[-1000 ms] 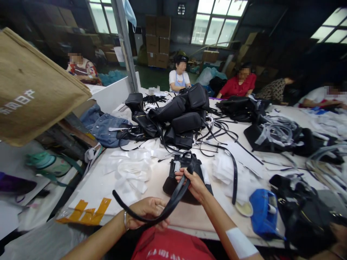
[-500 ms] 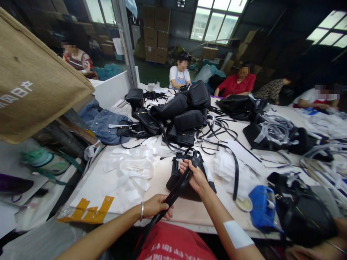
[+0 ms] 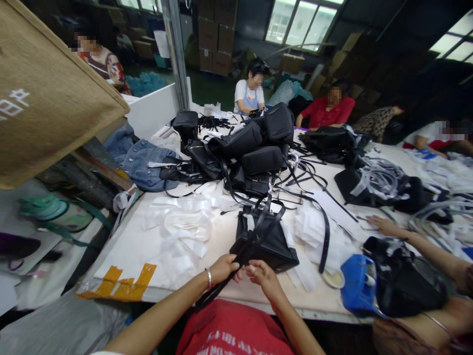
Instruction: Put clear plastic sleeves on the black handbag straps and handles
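A small black handbag [image 3: 273, 241] lies on the table edge in front of me, its handles toward the far side. White paper shows at its side. A long black strap [image 3: 254, 235] runs from the bag toward my body. My left hand [image 3: 222, 268], with a silver bracelet on the wrist, is closed around this strap. Just to its right is my right hand [image 3: 266, 280], fingers loosely bent and apart, near the strap and the bag's lower edge. Nothing shows in that hand, though its fingertips are close to the left hand's.
A heap of black bags [image 3: 251, 143] stands beyond. White sheets [image 3: 318, 231] lie right, white strips [image 3: 185, 227] left. A blue container [image 3: 357, 283] sits near the right edge. A co-worker's hand [image 3: 386, 226] reaches in from the right. A denim garment [image 3: 144, 165] lies left.
My right hand has left the upper strap and come down toward my left hand. The left hand has slid slightly up and right. A co-worker's arm has reached in from the right.
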Tool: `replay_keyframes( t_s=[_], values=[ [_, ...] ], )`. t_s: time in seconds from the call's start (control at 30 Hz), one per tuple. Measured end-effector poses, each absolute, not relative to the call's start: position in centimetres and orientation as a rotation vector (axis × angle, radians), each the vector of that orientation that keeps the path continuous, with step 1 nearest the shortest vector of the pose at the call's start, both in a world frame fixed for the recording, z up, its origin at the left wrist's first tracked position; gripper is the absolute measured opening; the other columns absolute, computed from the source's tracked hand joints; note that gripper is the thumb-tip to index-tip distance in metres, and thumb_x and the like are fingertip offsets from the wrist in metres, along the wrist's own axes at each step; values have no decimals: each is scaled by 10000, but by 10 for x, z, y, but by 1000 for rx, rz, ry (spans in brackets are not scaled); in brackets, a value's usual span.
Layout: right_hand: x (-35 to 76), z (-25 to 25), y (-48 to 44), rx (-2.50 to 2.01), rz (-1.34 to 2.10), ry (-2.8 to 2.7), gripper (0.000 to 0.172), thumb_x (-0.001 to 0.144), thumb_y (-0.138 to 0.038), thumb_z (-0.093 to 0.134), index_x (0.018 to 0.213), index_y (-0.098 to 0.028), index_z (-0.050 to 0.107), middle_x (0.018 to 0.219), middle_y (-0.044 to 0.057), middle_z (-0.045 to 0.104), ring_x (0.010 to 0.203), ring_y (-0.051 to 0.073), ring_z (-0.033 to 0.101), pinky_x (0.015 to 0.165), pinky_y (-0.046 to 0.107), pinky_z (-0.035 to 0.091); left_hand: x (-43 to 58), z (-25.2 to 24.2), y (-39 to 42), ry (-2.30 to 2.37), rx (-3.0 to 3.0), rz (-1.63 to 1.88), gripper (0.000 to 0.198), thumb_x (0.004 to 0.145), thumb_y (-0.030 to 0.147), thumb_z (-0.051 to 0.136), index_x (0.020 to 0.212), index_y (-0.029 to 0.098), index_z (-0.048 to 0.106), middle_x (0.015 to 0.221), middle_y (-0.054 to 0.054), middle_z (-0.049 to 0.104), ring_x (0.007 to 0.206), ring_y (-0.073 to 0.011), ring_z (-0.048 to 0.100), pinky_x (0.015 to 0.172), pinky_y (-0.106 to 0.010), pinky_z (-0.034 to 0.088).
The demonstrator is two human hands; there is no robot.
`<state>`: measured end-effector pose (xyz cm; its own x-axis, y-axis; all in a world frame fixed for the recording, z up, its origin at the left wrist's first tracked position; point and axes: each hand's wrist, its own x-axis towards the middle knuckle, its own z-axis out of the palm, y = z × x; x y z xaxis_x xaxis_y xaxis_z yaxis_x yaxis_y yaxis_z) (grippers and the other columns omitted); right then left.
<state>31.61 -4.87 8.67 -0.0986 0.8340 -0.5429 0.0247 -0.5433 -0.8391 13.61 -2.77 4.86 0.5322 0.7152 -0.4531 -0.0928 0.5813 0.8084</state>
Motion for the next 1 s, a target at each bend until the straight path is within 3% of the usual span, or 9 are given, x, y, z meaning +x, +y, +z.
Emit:
replay_keyframes(
  t_s=[0.17, 0.33, 0.5, 0.63, 0.7, 0.83, 1.0],
  values=[
    [339, 52, -25, -1593, 1517, -1104, 476, 683, -606, 612, 883, -175, 644, 860, 90, 685, 824, 255, 631, 786, 442, 483, 158, 34, -6, 952, 813, 592, 209, 757, 309, 516, 799, 109, 558, 563, -14, 617, 461, -113, 560, 548, -272, 453],
    [341, 52, 4, -1599, 1488, -1104, 542, 648, -661, 597, 880, -174, 652, 833, 79, 688, 817, 247, 629, 781, 432, 491, 164, 30, 7, 995, 775, 628, 230, 747, 330, 543, 818, 111, 540, 578, -18, 628, 468, -114, 573, 550, -270, 453],
    [332, 69, -8, -1482, 1718, -1004, 479, 680, -584, 639, 949, -188, 639, 870, 60, 680, 805, 212, 637, 750, 369, 502, 175, 34, -4, 996, 743, 636, 220, 739, 316, 550, 833, 120, 518, 562, -13, 622, 467, -134, 583, 552, -294, 467],
    [322, 78, -12, -1444, 1750, -977, 478, 687, -540, 664, 964, -151, 658, 727, 51, 680, 630, 205, 623, 638, 351, 506, 189, 38, -15, 933, 733, 614, 194, 710, 299, 572, 788, 124, 542, 530, -12, 609, 455, -150, 582, 553, -327, 481],
    [323, 83, -4, -1475, 1702, -955, 476, 675, -537, 675, 937, -140, 670, 763, 76, 697, 681, 230, 638, 646, 356, 509, 190, 36, -21, 904, 712, 597, 206, 706, 322, 580, 746, 122, 548, 517, -18, 601, 458, -149, 580, 559, -330, 482],
    [336, 93, 18, -1471, 1691, -852, 477, 726, -517, 641, 1047, -165, 633, 964, 110, 697, 947, 261, 631, 826, 389, 486, 176, 27, -38, 923, 667, 532, 272, 689, 387, 617, 713, 123, 557, 533, -23, 603, 480, -138, 579, 576, -318, 480],
    [336, 82, 8, -1489, 1717, -935, 543, 692, -530, 663, 1093, -168, 612, 951, 100, 697, 924, 272, 630, 818, 412, 487, 161, 16, -51, 1056, 714, 525, 283, 699, 412, 609, 683, 137, 549, 489, 17, 543, 433, -107, 511, 522, -283, 439]
  ],
)
